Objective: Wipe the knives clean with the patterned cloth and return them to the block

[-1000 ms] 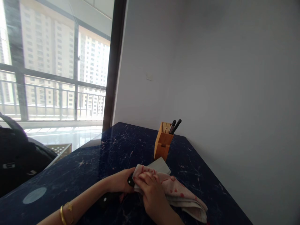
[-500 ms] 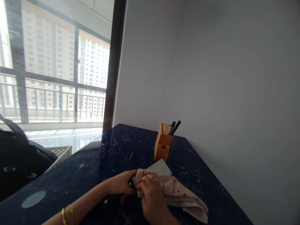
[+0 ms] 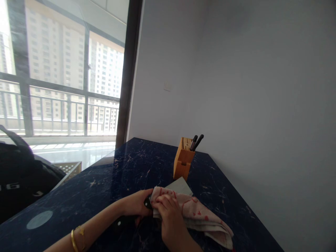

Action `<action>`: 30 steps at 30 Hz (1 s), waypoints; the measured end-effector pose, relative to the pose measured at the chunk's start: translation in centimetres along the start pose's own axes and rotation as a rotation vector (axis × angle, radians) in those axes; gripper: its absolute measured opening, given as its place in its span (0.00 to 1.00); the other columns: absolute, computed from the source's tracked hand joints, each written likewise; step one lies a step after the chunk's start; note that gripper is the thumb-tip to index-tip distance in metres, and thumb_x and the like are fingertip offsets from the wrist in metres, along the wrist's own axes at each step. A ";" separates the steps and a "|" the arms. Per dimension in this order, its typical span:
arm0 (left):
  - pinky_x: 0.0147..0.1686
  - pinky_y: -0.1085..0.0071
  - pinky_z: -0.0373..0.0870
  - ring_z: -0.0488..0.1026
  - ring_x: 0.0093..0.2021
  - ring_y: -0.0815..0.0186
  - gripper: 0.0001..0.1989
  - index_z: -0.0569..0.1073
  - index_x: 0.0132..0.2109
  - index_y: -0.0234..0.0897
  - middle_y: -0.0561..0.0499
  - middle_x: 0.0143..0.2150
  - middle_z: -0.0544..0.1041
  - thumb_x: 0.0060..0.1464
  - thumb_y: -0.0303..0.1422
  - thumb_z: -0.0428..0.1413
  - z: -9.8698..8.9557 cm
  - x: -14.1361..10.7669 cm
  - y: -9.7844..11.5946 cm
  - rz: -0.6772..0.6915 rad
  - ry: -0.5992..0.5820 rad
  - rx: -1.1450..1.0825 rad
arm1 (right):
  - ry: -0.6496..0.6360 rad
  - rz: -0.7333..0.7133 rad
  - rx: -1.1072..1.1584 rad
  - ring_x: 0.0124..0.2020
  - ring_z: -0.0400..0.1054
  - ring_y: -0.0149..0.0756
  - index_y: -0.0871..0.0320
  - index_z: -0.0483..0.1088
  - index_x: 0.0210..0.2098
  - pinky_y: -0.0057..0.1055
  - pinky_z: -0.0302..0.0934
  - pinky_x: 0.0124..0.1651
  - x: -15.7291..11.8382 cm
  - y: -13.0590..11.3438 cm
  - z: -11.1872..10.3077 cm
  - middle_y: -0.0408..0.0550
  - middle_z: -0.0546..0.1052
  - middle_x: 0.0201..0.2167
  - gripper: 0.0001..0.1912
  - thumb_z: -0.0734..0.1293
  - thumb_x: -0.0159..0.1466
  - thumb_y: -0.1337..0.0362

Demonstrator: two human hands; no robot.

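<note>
Bright window [image 3: 57, 70] left; dim, perhaps soft right.

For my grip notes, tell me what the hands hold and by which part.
The left hand holds the broad-bladed knife by its black handle; the right hand grips the patterned cloth near its left end, over the blade beside the handle.
</note>
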State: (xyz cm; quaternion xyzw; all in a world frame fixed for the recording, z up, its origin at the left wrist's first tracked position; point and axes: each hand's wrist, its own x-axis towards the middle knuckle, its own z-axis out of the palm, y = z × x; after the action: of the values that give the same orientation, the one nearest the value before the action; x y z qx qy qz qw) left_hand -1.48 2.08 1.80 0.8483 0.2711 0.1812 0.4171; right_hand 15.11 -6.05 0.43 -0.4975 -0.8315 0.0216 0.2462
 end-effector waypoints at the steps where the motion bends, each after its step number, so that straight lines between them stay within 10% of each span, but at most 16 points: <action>1: 0.24 0.80 0.63 0.68 0.29 0.70 0.25 0.66 0.47 0.39 0.58 0.34 0.73 0.36 0.25 0.52 0.0 0.0 0.0 0.004 -0.003 -0.008 | -0.024 -0.001 -0.010 0.54 0.52 0.37 0.51 0.58 0.54 0.37 0.39 0.57 0.0 0.0 0.0 0.45 0.64 0.50 0.25 0.57 0.58 0.70; 30: 0.13 0.78 0.63 0.69 0.18 0.69 0.27 0.61 0.50 0.35 0.55 0.28 0.74 0.38 0.28 0.54 0.5 0.3 -1.5 -0.150 -0.061 -0.171 | 0.174 -0.015 -0.016 0.55 0.51 0.39 0.56 0.53 0.56 0.41 0.42 0.58 -0.3 0.4 0.4 0.48 0.62 0.53 0.32 0.56 0.52 0.75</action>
State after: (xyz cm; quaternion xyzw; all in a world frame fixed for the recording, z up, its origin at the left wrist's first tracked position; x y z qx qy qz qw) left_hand -1.47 2.75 0.29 0.7921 0.3044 0.1459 0.5085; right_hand 15.35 -6.04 -0.09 -0.4934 -0.8107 -0.0301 0.3137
